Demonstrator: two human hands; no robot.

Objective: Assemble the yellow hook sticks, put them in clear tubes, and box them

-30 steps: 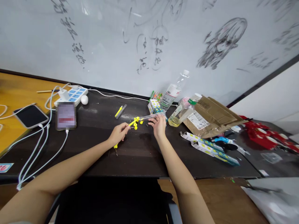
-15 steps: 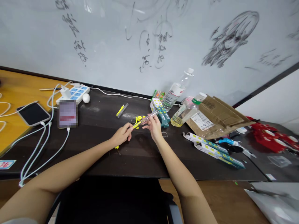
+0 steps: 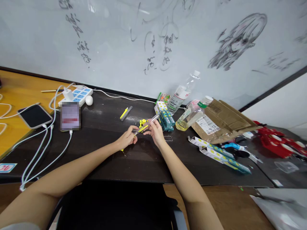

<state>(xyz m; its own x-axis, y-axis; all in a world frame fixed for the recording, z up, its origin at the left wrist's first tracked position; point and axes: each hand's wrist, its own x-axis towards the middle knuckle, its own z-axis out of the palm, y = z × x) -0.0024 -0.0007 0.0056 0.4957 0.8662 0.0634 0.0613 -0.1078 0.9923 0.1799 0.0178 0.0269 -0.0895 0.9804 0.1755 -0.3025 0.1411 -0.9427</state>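
Left hand (image 3: 127,139), fingers pinched, grips the lower end of a slender, transparent tube (image 3: 153,118); right hand (image 3: 157,132), fingers loosely curled, holds its upper part. Tube slants between them above the dark tabletop (image 3: 144,167), yellow strip (image 3: 143,128) showing along it.

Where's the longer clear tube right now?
Head view, near the middle: the longer clear tube slants between the left hand and right hand, its far end near the teal-and-white box.

Behind the dark surface (image 3: 100,127), a whiteboard (image 3: 107,48) is bearing black writing (image 3: 151,52). A clear bottle (image 3: 180,95) is standing beside a bottle of yellow liquid (image 3: 194,112), near a cardboard package (image 3: 222,116). A white ball (image 3: 89,100) is resting beside a power strip (image 3: 82,93); a phone (image 3: 35,116) is lying nearby.
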